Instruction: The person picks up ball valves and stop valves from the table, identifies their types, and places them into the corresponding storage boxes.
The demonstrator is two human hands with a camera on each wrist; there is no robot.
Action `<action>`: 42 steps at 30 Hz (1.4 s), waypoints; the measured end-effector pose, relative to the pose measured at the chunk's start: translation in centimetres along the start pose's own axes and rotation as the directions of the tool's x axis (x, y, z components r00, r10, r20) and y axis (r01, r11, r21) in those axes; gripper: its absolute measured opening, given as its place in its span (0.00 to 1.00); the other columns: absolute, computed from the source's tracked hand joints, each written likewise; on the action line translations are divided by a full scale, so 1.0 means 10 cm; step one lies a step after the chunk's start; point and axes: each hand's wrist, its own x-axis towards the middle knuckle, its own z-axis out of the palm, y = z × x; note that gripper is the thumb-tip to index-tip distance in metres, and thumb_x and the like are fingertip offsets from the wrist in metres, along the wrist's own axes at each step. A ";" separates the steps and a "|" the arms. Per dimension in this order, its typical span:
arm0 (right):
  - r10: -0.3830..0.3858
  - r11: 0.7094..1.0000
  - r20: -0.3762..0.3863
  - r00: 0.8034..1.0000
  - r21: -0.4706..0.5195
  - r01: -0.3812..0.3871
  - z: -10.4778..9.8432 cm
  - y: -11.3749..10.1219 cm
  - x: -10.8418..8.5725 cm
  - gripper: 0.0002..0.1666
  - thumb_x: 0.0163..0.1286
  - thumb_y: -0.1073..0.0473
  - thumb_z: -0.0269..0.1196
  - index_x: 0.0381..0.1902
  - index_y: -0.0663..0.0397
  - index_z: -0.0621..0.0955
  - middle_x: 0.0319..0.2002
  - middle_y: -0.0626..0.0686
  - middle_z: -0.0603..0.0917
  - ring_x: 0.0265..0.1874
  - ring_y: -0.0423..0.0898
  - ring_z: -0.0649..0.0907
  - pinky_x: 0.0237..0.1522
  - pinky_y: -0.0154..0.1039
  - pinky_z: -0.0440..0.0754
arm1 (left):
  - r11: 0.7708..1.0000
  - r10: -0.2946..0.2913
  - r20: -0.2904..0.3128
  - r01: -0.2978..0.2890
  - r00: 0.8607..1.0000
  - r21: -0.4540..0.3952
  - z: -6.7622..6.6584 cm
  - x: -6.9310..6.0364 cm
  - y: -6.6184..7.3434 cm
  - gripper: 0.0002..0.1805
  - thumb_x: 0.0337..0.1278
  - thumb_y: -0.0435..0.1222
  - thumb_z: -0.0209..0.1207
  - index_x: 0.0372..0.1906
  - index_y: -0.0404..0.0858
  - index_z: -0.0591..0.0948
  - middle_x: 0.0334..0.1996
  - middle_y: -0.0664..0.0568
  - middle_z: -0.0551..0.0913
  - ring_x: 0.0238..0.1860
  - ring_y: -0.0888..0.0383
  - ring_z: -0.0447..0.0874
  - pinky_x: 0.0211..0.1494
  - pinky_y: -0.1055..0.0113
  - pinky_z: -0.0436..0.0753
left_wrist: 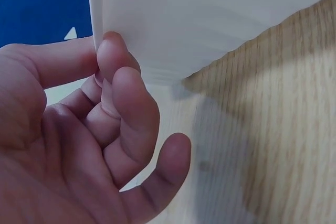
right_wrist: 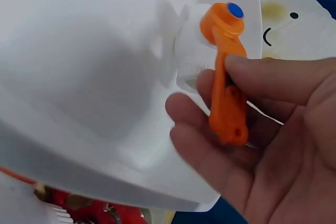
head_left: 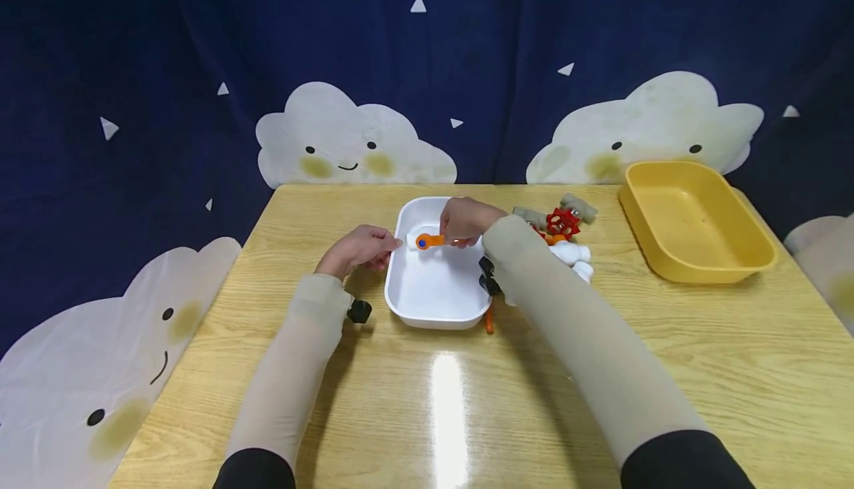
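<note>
A white plastic tray (head_left: 437, 293) stands on the table in the head view. In it is a white plastic valve (right_wrist: 191, 51) with an orange lever handle (right_wrist: 228, 77) and a blue cap. My right hand (head_left: 467, 220) reaches over the tray and grips the orange handle between thumb and fingers. At the tray's left side, my left hand (head_left: 363, 248) pinches the rim. The left wrist view shows the thumb and index finger of that hand (left_wrist: 89, 114) on the rim, with the other fingers curled loosely outside the wall.
Right of the tray lie a valve with a red handwheel (head_left: 563, 222), grey pipe pieces (head_left: 579, 207) and white fittings (head_left: 570, 253). An orange handle (head_left: 489, 320) sticks out by the tray's lower right. A yellow basin (head_left: 710, 274) stands at the table's far right.
</note>
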 end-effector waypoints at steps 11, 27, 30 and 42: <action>0.058 0.989 0.098 0.993 -0.142 -0.044 0.05 -0.02 0.11 0.06 0.68 0.55 0.65 0.38 0.51 0.83 0.31 0.48 0.78 0.25 0.41 0.78 0.31 0.30 0.80 | 1.000 -0.003 -0.004 0.003 1.000 -0.021 0.01 0.03 -0.06 0.14 0.71 0.42 0.54 0.29 0.40 0.75 0.21 0.54 0.73 0.24 0.59 0.74 0.36 0.65 0.78; 0.202 0.940 0.060 0.977 -0.292 -0.176 0.14 0.09 0.37 0.14 0.63 0.50 0.69 0.37 0.54 0.81 0.32 0.49 0.74 0.34 0.44 0.74 0.35 0.34 0.70 | 1.000 0.011 -0.005 -0.011 1.000 -0.001 0.04 0.03 -0.02 0.15 0.72 0.43 0.54 0.29 0.40 0.75 0.21 0.54 0.74 0.23 0.59 0.72 0.34 0.66 0.75; 0.205 0.939 0.050 0.977 -0.293 -0.182 0.15 0.11 0.38 0.17 0.63 0.49 0.70 0.41 0.54 0.81 0.34 0.49 0.75 0.34 0.44 0.75 0.35 0.35 0.72 | 1.000 0.012 -0.004 -0.012 1.000 -0.002 0.04 0.02 -0.02 0.15 0.72 0.43 0.54 0.29 0.40 0.75 0.21 0.54 0.74 0.23 0.59 0.72 0.34 0.67 0.75; 0.207 0.950 0.057 0.977 -0.250 -0.186 0.12 0.06 0.32 0.12 0.66 0.52 0.66 0.40 0.55 0.81 0.31 0.49 0.76 0.32 0.44 0.76 0.34 0.35 0.72 | 1.000 -0.009 -0.022 0.008 1.000 -0.017 0.01 0.05 -0.05 0.15 0.71 0.45 0.55 0.29 0.40 0.76 0.20 0.55 0.74 0.24 0.59 0.73 0.34 0.66 0.75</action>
